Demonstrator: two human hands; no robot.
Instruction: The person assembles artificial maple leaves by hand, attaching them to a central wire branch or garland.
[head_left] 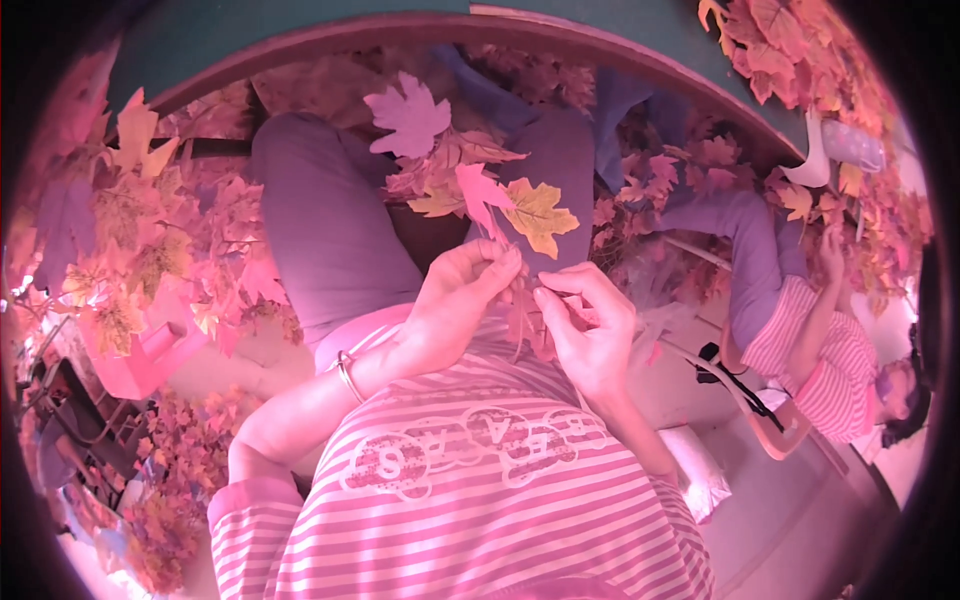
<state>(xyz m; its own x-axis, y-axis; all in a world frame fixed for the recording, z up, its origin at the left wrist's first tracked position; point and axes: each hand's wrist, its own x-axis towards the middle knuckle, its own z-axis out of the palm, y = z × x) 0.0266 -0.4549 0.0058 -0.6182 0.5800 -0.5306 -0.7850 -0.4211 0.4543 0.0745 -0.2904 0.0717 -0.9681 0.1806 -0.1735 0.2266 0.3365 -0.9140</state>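
In front of my body, my left hand (465, 285) is closed in a pinch around the thin stems of a maple leaf garland. From it fan out a yellow-green leaf (541, 215), a bright pink leaf (484, 194) and a pale leaf (408, 116) farther up, over my lap. Close by on the right, my right hand (592, 325) pinches with thumb and forefinger; what lies between those fingertips is too small to name. A reddish leaf (525, 315) hangs down between the two hands.
Ahead curves the edge of a green table (380, 22). Heaped maple leaves (170, 240) lie left, beside a pink plastic container (135, 350). On the right another person (815, 340) in a striped top sits among leaves. A white plastic bag (695, 470) lies on the floor (770, 530).
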